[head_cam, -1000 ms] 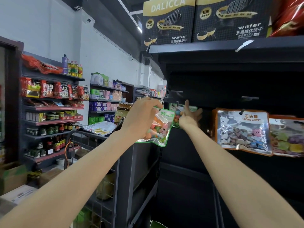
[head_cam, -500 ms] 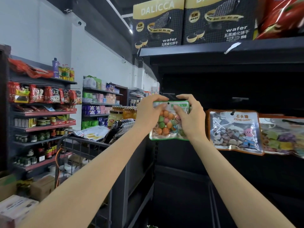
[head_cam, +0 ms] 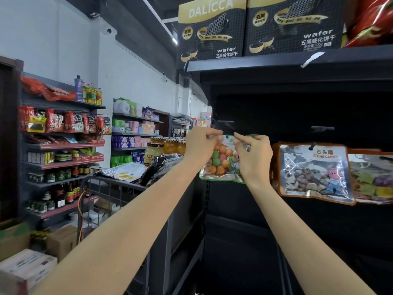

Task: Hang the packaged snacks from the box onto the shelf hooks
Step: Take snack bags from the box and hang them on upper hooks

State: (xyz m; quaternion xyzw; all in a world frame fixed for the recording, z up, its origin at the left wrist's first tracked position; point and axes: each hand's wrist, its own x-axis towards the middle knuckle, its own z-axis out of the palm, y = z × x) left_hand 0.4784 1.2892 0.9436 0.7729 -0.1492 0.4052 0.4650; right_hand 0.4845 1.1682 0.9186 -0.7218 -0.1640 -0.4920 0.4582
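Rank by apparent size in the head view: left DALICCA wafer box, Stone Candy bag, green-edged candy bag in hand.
1. Left DALICCA wafer box, largest though cropped at the top.
2. Stone Candy bag.
3. Green-edged candy bag, smallest, but both hands cover part of it, so the gap is unsure.

Tight on the right: the stone candy bag [head_cam: 314, 171] hangs just beside the right hand [head_cam: 253, 158]. Open dark backboard above and below. Left, the wire cart [head_cam: 110, 188] crowds the aisle; wafer shelf [head_cam: 276, 60] overhead.
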